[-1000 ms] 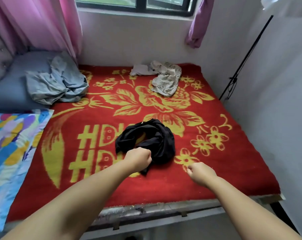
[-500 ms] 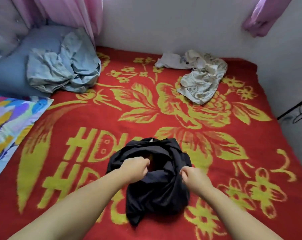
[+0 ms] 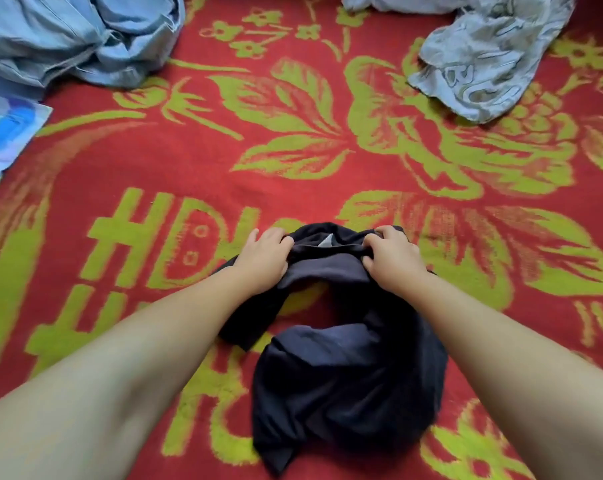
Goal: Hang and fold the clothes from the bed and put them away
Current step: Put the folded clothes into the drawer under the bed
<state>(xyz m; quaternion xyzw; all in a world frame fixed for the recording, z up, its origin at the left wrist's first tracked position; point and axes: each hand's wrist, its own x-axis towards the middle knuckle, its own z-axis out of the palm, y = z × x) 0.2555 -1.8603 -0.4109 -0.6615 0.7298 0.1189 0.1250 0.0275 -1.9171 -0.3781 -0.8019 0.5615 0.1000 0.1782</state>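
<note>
Your left hand (image 3: 263,259) and right hand (image 3: 391,258) both gripped the black garment (image 3: 345,375) at its far edge, fingers curled into the fabric on either side of a neck opening with a small pale tag showing between them. The garment was a thin, matte, dark knit, crumpled and twisted. The bulk of it lay bunched in soft folds on the blanket (image 3: 293,174) on the side nearer you, between your forearms. One strip ran under your left wrist, leaving a loop-shaped gap where the blanket showed through.

The blanket was a coarse, fuzzy weave, red with yellow-green flowers and block letters.

Well beyond the black garment to the far left sat a rumpled light-blue denim piece (image 3: 78,36). To the far right lay a creased, silky grey printed cloth (image 3: 483,64). A glossy multicoloured sheet (image 3: 5,136) lay at the blanket's left edge.
</note>
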